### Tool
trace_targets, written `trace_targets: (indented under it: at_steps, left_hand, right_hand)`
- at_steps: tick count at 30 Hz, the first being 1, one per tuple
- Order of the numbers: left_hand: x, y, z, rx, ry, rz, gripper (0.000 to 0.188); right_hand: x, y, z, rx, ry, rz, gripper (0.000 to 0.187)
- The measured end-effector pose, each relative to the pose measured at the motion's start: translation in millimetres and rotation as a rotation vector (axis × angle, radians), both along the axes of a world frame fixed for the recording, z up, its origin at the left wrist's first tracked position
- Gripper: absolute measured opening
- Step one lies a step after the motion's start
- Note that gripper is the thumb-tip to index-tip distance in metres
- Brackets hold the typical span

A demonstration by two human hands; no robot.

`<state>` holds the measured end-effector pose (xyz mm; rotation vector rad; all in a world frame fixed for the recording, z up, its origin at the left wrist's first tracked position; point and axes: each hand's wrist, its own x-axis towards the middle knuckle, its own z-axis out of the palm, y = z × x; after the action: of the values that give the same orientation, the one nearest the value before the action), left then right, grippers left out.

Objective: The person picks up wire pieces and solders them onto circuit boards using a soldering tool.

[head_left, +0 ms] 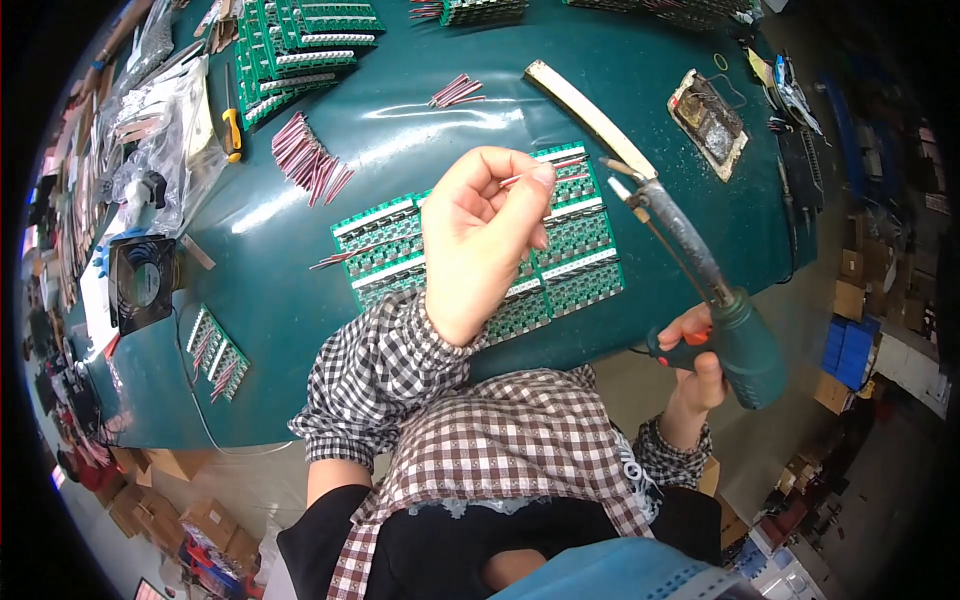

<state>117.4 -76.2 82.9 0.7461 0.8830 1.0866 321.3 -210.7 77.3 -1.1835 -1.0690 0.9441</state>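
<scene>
In my left hand (478,235), thumb and fingers pinch a thin red-and-white wire (511,181) above a panel of green circuit boards (583,262). The panel carries rows of white connectors and small dark parts, and my hand hides its middle. A few wires lie along its top right rows, and others stick out past its left edge. My right hand (697,375) is wrapped round the handle of a green soldering gun (752,350). The gun's long metal barrel and tip point up and left, just right of the panel.
Loose wires lie in a large bundle (308,160) and a small bundle (457,91). A pale strip (590,115) lies beyond the gun tip. Farther right is a solder-stained tray (708,120). At left are a screwdriver (232,130), a fan (142,284), stacked boards (300,50) and a small wired board (216,355).
</scene>
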Motion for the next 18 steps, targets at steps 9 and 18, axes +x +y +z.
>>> trace_targets:
  at_steps: [9,18]
  left_hand:
    - [0.1,1.1,-2.8,0.061,0.037,0.035,0.011]
    - [1.3,2.3,-5.1,0.048,0.058,0.028,0.011]
  right_hand:
    - [-1.6,4.3,-1.1,0.015,-0.162,-0.024,0.047]
    - [-4.8,8.2,0.4,0.015,-0.173,-0.047,0.046]
